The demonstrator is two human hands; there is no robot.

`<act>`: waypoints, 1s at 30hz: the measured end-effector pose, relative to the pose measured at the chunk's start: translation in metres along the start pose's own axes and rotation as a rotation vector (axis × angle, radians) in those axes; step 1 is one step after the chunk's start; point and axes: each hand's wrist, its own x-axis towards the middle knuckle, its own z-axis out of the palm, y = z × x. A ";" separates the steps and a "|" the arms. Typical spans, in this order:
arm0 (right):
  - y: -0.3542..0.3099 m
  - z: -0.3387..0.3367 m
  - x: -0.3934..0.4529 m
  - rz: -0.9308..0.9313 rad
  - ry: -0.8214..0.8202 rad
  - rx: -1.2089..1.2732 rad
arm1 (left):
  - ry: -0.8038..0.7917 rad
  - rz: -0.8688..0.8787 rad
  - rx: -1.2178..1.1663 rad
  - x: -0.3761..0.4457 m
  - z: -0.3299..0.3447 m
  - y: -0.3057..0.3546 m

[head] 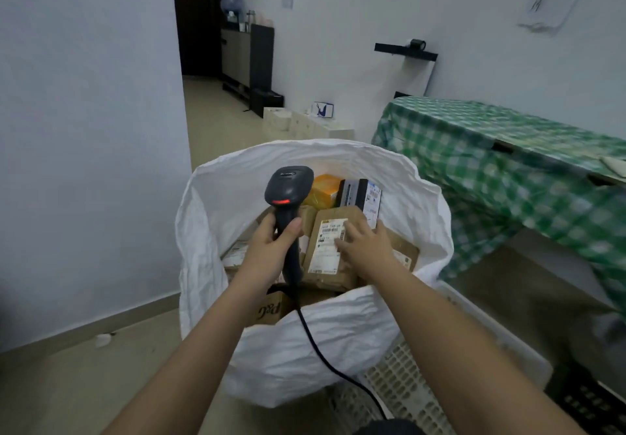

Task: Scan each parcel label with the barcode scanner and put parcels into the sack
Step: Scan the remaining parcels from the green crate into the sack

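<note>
inside white sack (237,299), labelled brown parcel (333,248), "p&g" carton (271,309), scanner (288,194)

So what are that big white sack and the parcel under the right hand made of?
The white sack looks like thin woven plastic or similar sheeting: matte, crinkled, holding stiff folds at its rim. The brown parcel looks like kraft paper or cardboard, dull and creased, bearing a white printed label. The right hand rests on it.

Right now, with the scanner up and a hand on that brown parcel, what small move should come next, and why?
Probably lift the right hand off the brown parcel: its straight fingers rest on the label, the parcel already lies in the sack, and the left hand grips the scanner.
</note>
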 end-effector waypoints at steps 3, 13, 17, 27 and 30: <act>0.002 -0.003 -0.010 0.065 0.074 0.275 | -0.039 -0.003 0.038 -0.003 0.008 -0.002; 0.048 -0.038 -0.133 0.217 0.672 1.512 | -0.226 0.135 0.008 -0.032 0.078 0.028; 0.071 -0.039 -0.192 0.231 0.736 1.730 | -0.389 0.177 -0.015 -0.053 0.145 0.041; 0.189 0.032 -0.321 0.548 0.785 1.584 | -0.783 0.132 -0.041 -0.099 0.353 0.038; 0.230 0.062 -0.348 0.674 0.854 1.383 | -0.840 0.106 -0.018 -0.108 0.410 0.028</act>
